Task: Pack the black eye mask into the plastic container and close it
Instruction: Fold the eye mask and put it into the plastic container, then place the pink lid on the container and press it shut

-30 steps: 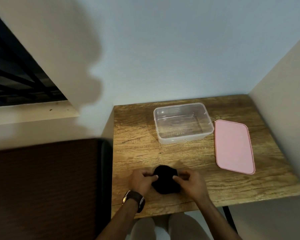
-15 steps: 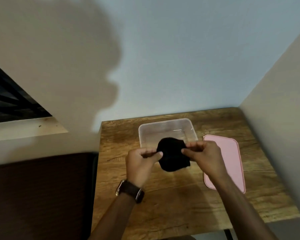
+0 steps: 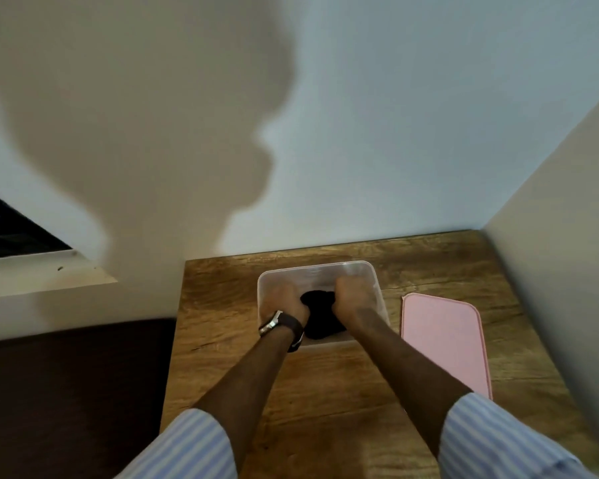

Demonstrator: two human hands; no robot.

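The clear plastic container (image 3: 357, 268) stands open on the wooden table, near the back wall. Both my hands reach down inside it. The folded black eye mask (image 3: 320, 316) lies inside the container between them. My left hand (image 3: 284, 300), with a watch on the wrist, grips the mask's left side. My right hand (image 3: 351, 295) grips its right side. My fingertips are hidden behind the backs of my hands. The pink lid (image 3: 443, 337) lies flat on the table just right of the container.
The wooden table (image 3: 325, 392) fills a corner, with a wall behind and a wall (image 3: 567, 271) close on the right. A dark brown surface (image 3: 70, 392) sits left of the table. A window ledge (image 3: 42, 278) is at the far left.
Both hands lifted the mask from the table's near edge, carried it forward above the container, and now have lowered it inside. The camera has tilted and moved closer.
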